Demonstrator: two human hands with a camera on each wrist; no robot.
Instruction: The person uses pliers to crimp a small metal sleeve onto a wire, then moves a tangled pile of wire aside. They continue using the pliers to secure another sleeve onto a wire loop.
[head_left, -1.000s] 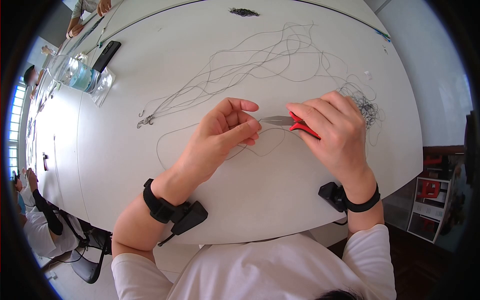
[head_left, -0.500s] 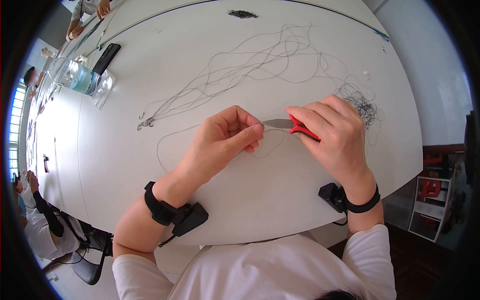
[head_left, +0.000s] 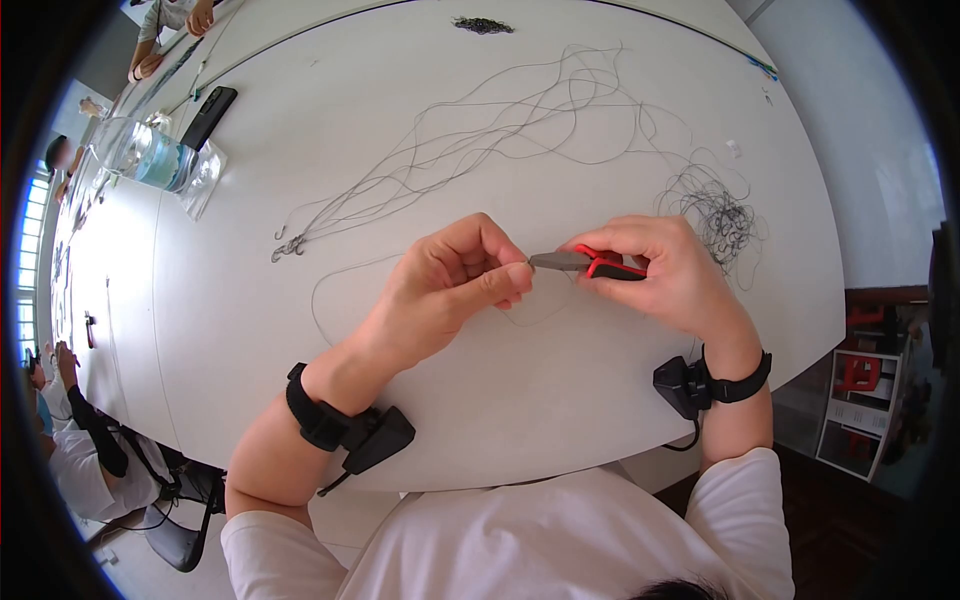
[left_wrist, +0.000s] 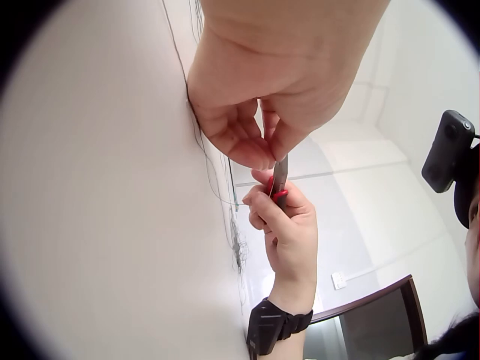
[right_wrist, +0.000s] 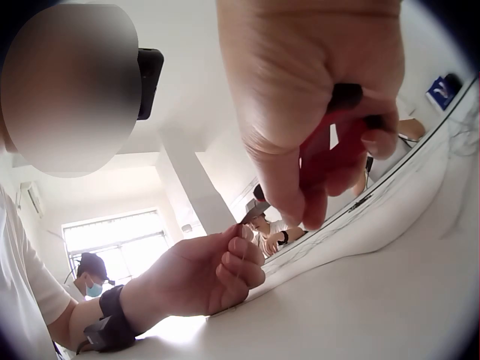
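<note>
The right hand point(head_left: 665, 270) grips red-and-black handled pliers point(head_left: 612, 265), their grey jaws pointing left to the left fingertips. Thumb and forefinger of the left hand point(head_left: 450, 280) pinch a tiny item at the jaws' tip, mostly hidden by the fingers. A thin line point(head_left: 318, 290) loops over the table on the left hand's far side and below it. In the left wrist view the pliers point(left_wrist: 280, 176) meet the pinching fingertips. In the right wrist view the red handles point(right_wrist: 330, 154) lie within the curled right fingers.
Long grey lines point(head_left: 480, 150) spread over the table, with hooks point(head_left: 290, 248) bunched at their left end. A tangle point(head_left: 722, 222) lies beyond the right hand, a dark pile point(head_left: 483, 25) at the far side. Bottle point(head_left: 150, 155) and phone point(head_left: 209, 118) stand left; other people sit there.
The left forefinger has closed down to the thumb. The right hand has turned and lowered slightly, showing more of the plier handles, and the jaws' tip sits slightly lower, at the left fingertips.
</note>
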